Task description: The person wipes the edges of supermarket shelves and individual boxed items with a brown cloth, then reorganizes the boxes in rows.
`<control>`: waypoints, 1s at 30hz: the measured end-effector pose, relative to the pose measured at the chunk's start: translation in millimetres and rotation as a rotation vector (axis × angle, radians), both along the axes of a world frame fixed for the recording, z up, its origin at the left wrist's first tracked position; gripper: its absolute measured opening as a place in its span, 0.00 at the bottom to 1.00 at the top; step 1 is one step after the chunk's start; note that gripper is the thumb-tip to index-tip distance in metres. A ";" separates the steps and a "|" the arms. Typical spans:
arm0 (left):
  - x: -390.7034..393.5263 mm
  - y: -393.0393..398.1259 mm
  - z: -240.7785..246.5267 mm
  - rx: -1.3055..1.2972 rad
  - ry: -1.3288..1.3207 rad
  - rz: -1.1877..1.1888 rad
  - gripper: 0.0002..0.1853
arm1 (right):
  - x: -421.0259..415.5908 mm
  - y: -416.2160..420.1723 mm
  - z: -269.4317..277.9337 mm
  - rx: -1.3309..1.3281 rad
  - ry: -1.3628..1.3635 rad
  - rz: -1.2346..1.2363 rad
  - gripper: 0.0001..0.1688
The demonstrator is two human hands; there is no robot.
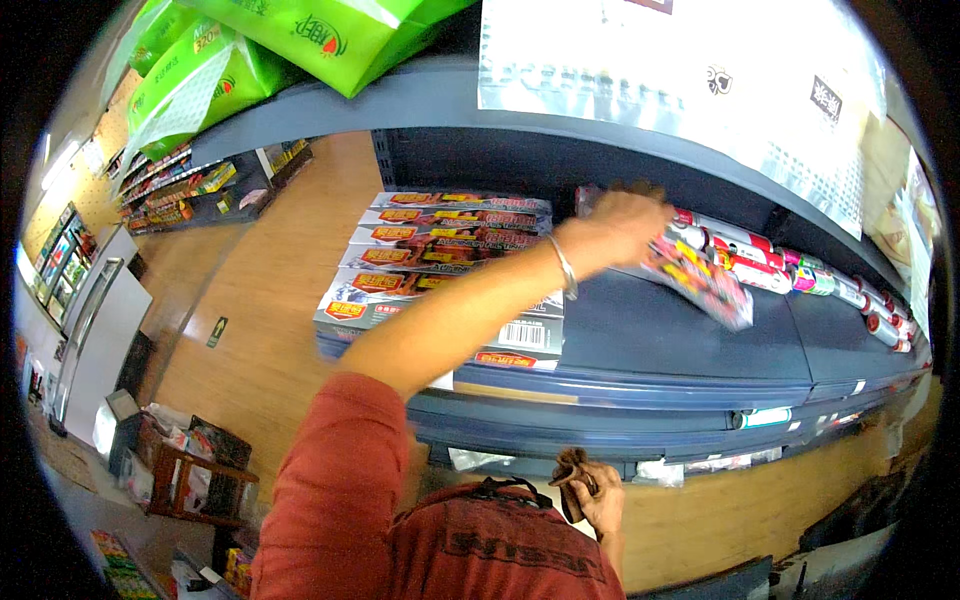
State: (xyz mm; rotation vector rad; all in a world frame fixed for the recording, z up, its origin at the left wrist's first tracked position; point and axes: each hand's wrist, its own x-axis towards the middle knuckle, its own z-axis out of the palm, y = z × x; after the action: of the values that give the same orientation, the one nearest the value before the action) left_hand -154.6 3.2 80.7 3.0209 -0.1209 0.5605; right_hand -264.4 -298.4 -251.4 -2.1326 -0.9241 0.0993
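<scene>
My left hand [628, 225], with a bracelet at the wrist, reaches across the dark shelf [637, 330]. Its fingers are around a long, narrow carton [701, 277] with red and yellow print, like a kitchen-foil box. The carton is tilted and blurred, and the hand covers its middle. To the left of it, several similar foil cartons [375, 281] lie in a neat block at the shelf's front edge. Low in front of my chest, my right hand [602, 499] grips a crumpled brown cloth [574, 480].
Printed rolls or cans [757, 274] lie along the shelf's back right. Overhead, an upper shelf [420, 94] holds green packs [300, 37] and white plastic packs [637, 60]. A lower shelf [600, 431] runs below. A brown wooden stand [202, 480] is at the lower left.
</scene>
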 end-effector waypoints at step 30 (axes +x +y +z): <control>-79.9 321.0 -80.1 -0.272 0.058 0.456 0.23 | -8.9 9.4 -6.4 -0.077 -0.010 -0.015 0.19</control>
State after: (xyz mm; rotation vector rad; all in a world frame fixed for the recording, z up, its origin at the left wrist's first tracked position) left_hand -234.5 324.1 0.6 2.7886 0.6084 0.4669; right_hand -273.3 -289.0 -257.8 -2.2127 -0.9239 0.1183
